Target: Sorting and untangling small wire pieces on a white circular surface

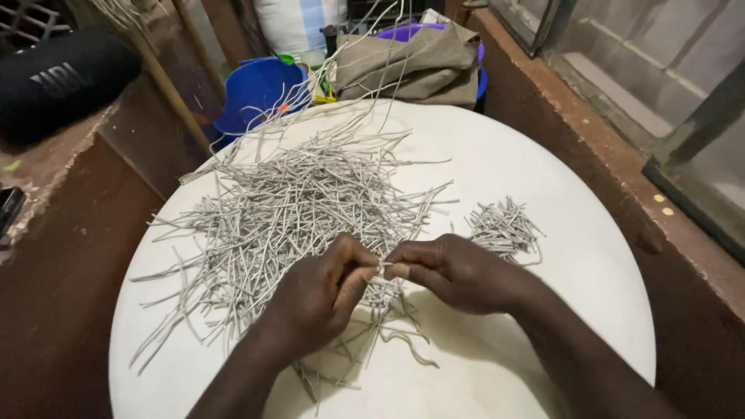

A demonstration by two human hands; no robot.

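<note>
A big loose heap of thin grey fibre strands [303,198] is spread over a round white table [543,155]. My left hand [314,299] and my right hand [454,271] meet at the heap's near edge, fingertips together, both pinching the same short grey strand [381,268]. A small separate pile of shorter grey strands [504,227] lies just to the right of my right hand. More strands lie curled under my wrists.
A blue plastic tub [260,89] and a purple basin holding folded khaki cloth [415,58] stand behind the table. A black cylindrical speaker [58,81] rests on the brown ledge at left. A brown wall and window frame [660,163] run along the right.
</note>
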